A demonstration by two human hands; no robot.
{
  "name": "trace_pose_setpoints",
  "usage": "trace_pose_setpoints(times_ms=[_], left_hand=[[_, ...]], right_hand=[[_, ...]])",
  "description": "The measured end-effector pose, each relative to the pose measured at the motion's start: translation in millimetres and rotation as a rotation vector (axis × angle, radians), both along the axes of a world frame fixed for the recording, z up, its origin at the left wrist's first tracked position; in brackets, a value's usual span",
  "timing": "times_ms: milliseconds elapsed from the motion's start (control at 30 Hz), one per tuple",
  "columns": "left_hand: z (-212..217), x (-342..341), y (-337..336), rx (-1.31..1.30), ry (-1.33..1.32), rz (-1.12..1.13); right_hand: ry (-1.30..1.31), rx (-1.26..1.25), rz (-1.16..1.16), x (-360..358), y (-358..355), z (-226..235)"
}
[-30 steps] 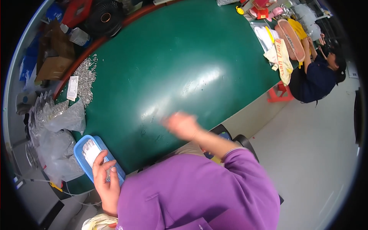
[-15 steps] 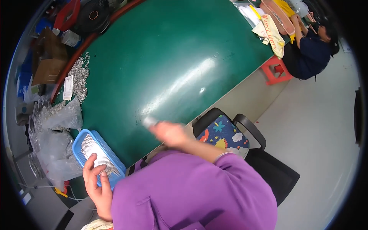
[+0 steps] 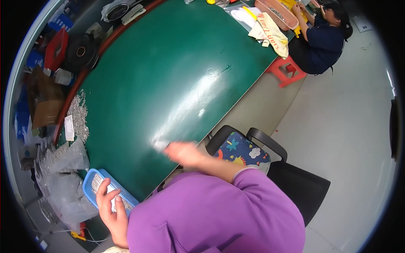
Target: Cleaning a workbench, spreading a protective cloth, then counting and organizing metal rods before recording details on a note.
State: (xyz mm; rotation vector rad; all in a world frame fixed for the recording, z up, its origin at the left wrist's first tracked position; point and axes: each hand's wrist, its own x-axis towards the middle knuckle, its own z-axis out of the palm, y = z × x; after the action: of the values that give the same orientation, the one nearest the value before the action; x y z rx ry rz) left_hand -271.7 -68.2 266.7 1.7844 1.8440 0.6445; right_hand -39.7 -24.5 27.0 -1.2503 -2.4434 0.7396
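My right hand (image 3: 184,154) is closed over a small whitish thing (image 3: 159,144) against the green tabletop (image 3: 126,109). Motion blurs both, and I cannot make out the kind of thing. Beside the tabletop's near edge, my left hand (image 3: 110,206) hovers with its fingers apart and nothing between them. It partly covers a blue plastic basket (image 3: 110,176) that holds many thin white sticks. I cannot tell whether the fingers touch the basket.
Clear plastic bags (image 3: 67,189) of small parts lie left of the basket. A pile of small metal pieces (image 3: 78,114) lies along the table's left edge. A patterned chair (image 3: 236,147) stands right. At the far right, a person (image 3: 322,40) works by a pink tray (image 3: 278,14).
The view has shifted, so the table and its things sit lower and further left. My right hand and the whitish thing have moved over the tabletop. My left hand stays by the basket.
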Motion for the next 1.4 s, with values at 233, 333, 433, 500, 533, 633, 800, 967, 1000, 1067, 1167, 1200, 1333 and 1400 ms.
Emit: trace_pose_setpoints(times_ms=[233, 333, 433, 500, 533, 633, 800, 967, 1000, 1067, 1167, 1200, 1333, 1400], left_hand=[[-5, 29, 34, -0.051, -0.052, 0.089], [-8, 39, 51, -0.074, -0.042, 0.101], [-13, 60, 77, -0.064, -0.104, 0.087], [-7, 69, 87, -0.089, -0.029, 0.039], [-6, 70, 88, -0.101, -0.036, 0.052], [-10, 75, 90, -0.081, -0.125, 0.134], [-9, 64, 81, -0.092, -0.086, 0.048], [-9, 44, 55, -0.043, -0.091, 0.023], [-8, 40, 50, -0.041, -0.066, -0.007], [-3, 35, 37, -0.029, -0.038, -0.052], [4, 22, 12, 0.006, -0.056, -0.080], [3, 17, 3, 0.012, -0.059, -0.094], [10, -10, -39, 0.047, -0.029, -0.071], [12, -20, -54, 0.064, -0.077, -0.028]], right_hand=[[-0.233, 0.349, -1.064, 260, 195, -20], [0.046, -0.195, -1.034, 165, 189, -17], [-0.060, -0.020, -0.134, 53, 96, -15], [0.087, 0.160, 0.025, 60, 75, -14], [0.096, 0.084, 0.006, 80, 85, -18], [-0.103, 0.096, -0.555, 175, 161, -29], [-0.214, 0.277, -0.993, 234, 206, -15], [-0.169, 0.104, -0.436, 88, 70, -10], [-0.118, -0.025, -0.279, 57, 44, 3], [0.089, -0.040, -0.006, 11, -6, -11], [0.393, -0.057, 0.059, -25, -22, -3], [0.454, -0.093, 0.052, -25, -19, 5], [0.321, 0.057, -0.672, 20, -2, 20], [-0.018, 0.177, -0.886, 68, 4, 4]])
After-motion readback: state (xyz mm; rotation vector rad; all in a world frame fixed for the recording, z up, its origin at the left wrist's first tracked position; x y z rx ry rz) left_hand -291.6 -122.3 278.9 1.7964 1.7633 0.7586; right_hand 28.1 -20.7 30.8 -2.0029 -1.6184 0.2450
